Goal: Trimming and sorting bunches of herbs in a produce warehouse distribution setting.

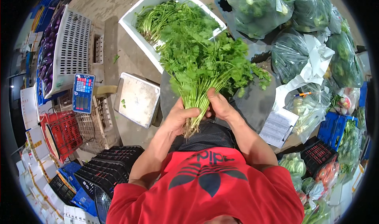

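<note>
A big leafy bunch of cilantro [197,74] is held upright in front of me, roots toward my body and leaves pointing away. My left hand [179,117] wraps round the stems from the left, its thumb lying across them just above the roots. From the right, my right hand [219,105] grips the same stems, thumb up along them; its other fingers are partly hidden behind the bunch. Beyond the leaves stands a white foam box [134,38] with more cilantro [173,18] in it. The bunch's leaves overlap the box's near side.
On my left are a platform scale [138,99], its blue keypad display [83,93], a white crate [73,50] of eggplants and a red basket [63,135]. Black crates [108,164] stack nearer. On the right lie bagged vegetables [260,10], a clipboard with paper [278,127] and a pen [303,94].
</note>
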Demonstrator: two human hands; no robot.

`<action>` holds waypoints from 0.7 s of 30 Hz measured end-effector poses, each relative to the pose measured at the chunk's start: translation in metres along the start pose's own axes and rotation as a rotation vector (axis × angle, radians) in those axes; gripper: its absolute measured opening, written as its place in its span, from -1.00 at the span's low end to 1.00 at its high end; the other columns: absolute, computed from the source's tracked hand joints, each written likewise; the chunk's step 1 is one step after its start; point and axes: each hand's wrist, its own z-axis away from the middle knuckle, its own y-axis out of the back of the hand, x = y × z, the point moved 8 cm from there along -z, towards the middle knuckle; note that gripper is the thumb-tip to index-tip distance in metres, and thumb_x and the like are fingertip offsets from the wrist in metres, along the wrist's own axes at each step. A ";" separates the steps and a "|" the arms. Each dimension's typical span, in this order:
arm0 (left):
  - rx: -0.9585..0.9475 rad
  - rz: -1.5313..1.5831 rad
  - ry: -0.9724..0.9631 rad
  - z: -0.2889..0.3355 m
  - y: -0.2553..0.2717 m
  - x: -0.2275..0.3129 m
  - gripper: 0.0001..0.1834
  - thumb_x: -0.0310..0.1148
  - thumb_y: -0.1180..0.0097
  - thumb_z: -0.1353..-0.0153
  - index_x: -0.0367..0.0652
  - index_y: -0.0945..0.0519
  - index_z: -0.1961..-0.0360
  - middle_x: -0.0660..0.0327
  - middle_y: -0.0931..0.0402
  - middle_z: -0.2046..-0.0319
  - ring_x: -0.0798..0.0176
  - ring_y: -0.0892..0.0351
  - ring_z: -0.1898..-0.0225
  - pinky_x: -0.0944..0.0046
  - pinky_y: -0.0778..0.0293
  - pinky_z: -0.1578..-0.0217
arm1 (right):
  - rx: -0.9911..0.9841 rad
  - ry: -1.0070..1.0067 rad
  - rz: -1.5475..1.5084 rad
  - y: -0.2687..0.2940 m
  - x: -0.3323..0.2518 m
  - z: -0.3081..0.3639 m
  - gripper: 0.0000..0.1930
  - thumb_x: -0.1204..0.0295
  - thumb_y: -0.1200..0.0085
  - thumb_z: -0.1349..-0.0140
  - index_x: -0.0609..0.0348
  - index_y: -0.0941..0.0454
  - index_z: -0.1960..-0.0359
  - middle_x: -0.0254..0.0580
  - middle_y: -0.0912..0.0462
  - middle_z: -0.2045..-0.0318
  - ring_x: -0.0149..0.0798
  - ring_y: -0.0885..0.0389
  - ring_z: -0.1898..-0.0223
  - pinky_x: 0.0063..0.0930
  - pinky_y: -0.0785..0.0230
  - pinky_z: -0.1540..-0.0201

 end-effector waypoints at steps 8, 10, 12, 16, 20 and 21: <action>-0.196 0.472 0.149 0.003 -0.001 -0.017 -0.31 -0.41 -0.30 -0.21 -0.19 -0.31 -0.35 -0.10 -0.58 -0.06 -0.32 -0.62 -0.07 -0.26 -0.66 0.05 | 0.098 0.065 0.143 -0.003 -0.017 -0.001 -0.21 -0.38 0.16 -0.35 0.20 -0.58 -0.05 -0.33 -0.65 0.27 -0.45 -0.55 0.27 -0.53 -0.43 0.31; -0.098 0.185 0.086 -0.001 0.007 -0.016 -0.28 -0.19 -0.42 -0.15 -0.24 -0.39 -0.26 -0.05 -0.63 0.07 -0.18 -0.71 0.09 -0.07 -0.72 0.17 | 0.168 0.045 0.146 -0.001 -0.015 0.000 -0.27 -0.33 0.10 -0.36 0.18 -0.62 0.02 -0.31 -0.67 0.26 -0.40 -0.56 0.23 -0.42 -0.45 0.14; 0.010 0.136 0.047 -0.006 0.013 -0.017 -0.34 -0.34 -0.44 -0.10 -0.27 -0.42 -0.20 -0.01 -0.64 0.14 0.00 -0.75 0.28 0.09 -0.74 0.33 | 0.193 0.059 0.150 0.006 -0.006 -0.003 -0.29 -0.31 0.07 -0.36 0.17 -0.61 0.00 -0.31 -0.67 0.23 -0.40 -0.56 0.20 -0.42 -0.44 0.10; 0.154 0.151 -0.072 -0.010 0.016 -0.013 -0.33 -0.41 -0.44 -0.08 -0.21 -0.43 -0.22 0.12 -0.64 0.12 0.20 -0.72 0.32 0.15 -0.74 0.35 | 0.149 0.213 -0.031 -0.002 -0.033 0.000 -0.35 -0.19 -0.11 -0.35 0.20 -0.53 -0.12 -0.35 -0.63 0.09 -0.43 -0.51 0.05 -0.44 -0.38 -0.06; 0.066 0.142 -0.034 -0.009 0.014 -0.010 -0.31 -0.40 -0.44 -0.09 -0.21 -0.42 -0.25 0.15 -0.63 0.06 0.20 -0.72 0.18 0.16 -0.71 0.15 | 0.258 0.159 0.139 0.008 -0.057 0.023 -0.57 0.27 -0.14 -0.45 0.28 -0.44 -0.21 -0.23 -0.63 -0.04 -0.43 -0.54 -0.04 -0.44 -0.37 -0.16; 0.061 0.162 -0.059 -0.010 0.011 -0.006 -0.30 -0.40 -0.44 -0.09 -0.21 -0.41 -0.26 0.14 -0.63 0.05 0.19 -0.71 0.14 0.16 -0.70 0.12 | 0.257 0.153 0.163 0.000 -0.066 0.026 -0.57 0.32 -0.15 -0.44 0.30 -0.43 -0.22 -0.22 -0.64 -0.03 -0.42 -0.54 -0.05 -0.44 -0.39 -0.16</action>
